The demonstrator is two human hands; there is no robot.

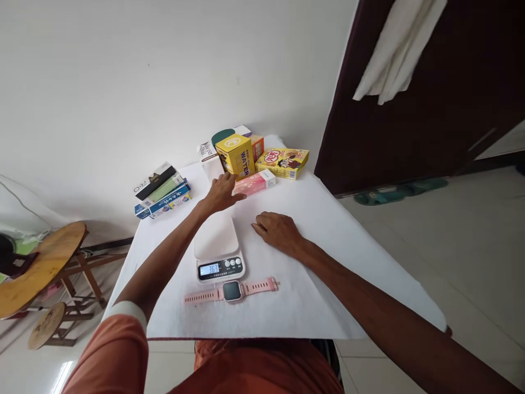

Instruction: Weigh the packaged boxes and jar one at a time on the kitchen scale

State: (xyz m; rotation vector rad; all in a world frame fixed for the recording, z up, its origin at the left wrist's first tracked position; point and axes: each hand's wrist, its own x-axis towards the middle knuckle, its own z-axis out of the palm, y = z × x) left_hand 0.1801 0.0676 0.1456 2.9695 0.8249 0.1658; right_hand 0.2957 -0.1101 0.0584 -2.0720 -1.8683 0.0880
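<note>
My left hand (pixel 223 193) reaches over the table beyond the scale, its fingers apart at the left end of a pink box (pixel 258 184). On the white cloth to the right, my right hand (pixel 279 231) rests with its fingers curled; anything inside them is hidden. Between my arms sits a white kitchen scale (pixel 217 241), its display lit and seeming to read 363. In front of it a pink-strapped watch (pixel 232 291) lies stretched out. Behind the pink box stand a yellow WATER box (pixel 235 153) and a flatter yellow box (pixel 283 161).
Several boxes (pixel 162 191) are stacked at the table's back left. A white-and-brown box (pixel 209 156) stands near the wall. Left of the table (pixel 336 262) are a wooden table (pixel 49 262) and a stool (pixel 47 326). Green slippers (pixel 379 198) lie on the floor at right.
</note>
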